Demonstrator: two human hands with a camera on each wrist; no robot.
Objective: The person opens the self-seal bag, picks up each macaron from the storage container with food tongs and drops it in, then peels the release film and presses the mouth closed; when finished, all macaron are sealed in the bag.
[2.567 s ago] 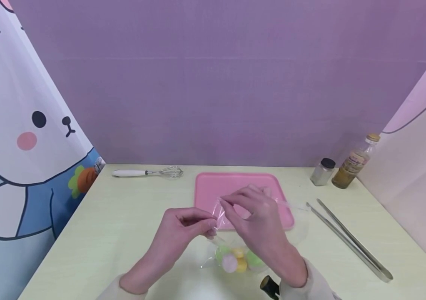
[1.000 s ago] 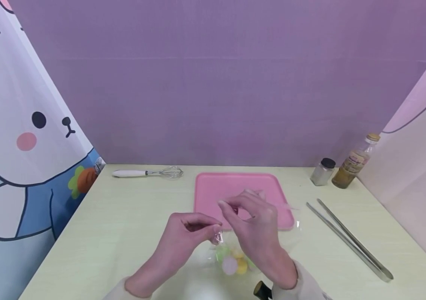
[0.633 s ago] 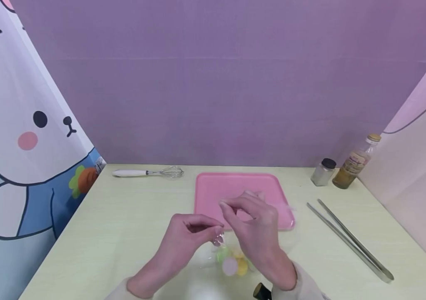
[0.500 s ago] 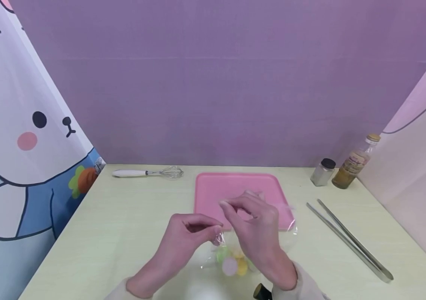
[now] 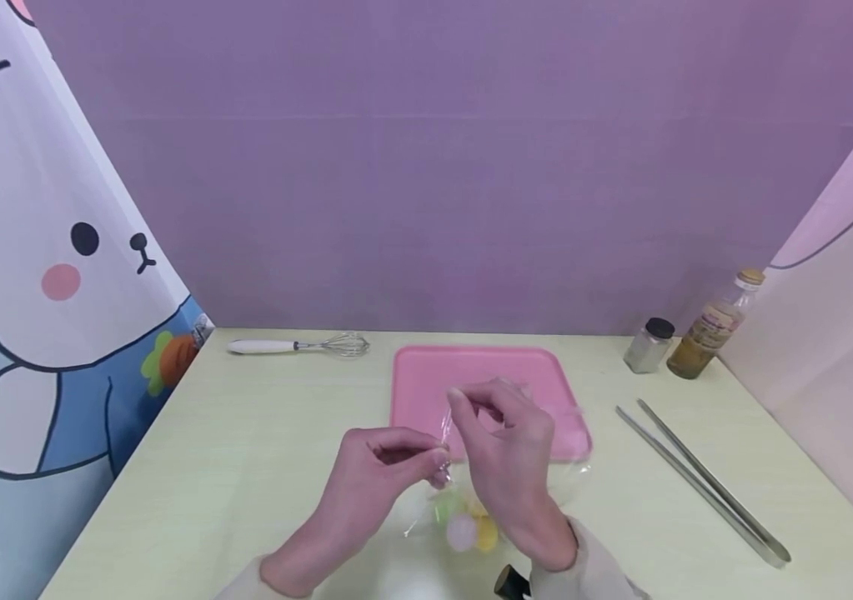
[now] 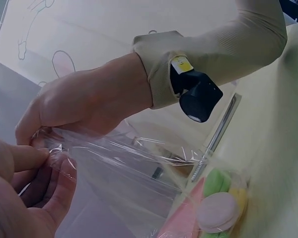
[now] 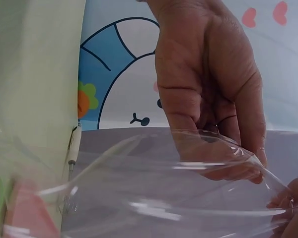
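A clear plastic bag (image 6: pixel 134 183) hangs from both hands, its film stretched and shiny. Inside, low down, lie several macarons (image 5: pixel 461 532) in lilac, yellow and green. Thumb and fingers of the left hand (image 5: pixel 377 479) pinch the bag's top edge on the left. Slightly higher and to the right, the right hand (image 5: pixel 512 446) pinches the same edge, and a thin strip of film runs between the two. In the left wrist view, the lilac macaron (image 6: pixel 217 212) shows at the bag's bottom. The right hand hides part of the bag in the head view.
Behind the hands a pink tray (image 5: pixel 479 358) lies on the pale table. A whisk (image 5: pixel 298 345) is at the back left. Metal tongs (image 5: pixel 704 483), a black-lidded jar (image 5: pixel 649 346) and a corked bottle (image 5: pixel 715 325) stand or lie at the right.
Both hands have kept their pinch on the bag. My right hand has shifted slightly left and its fingertips have tilted upward; a strip of film now shows taut between the hands.
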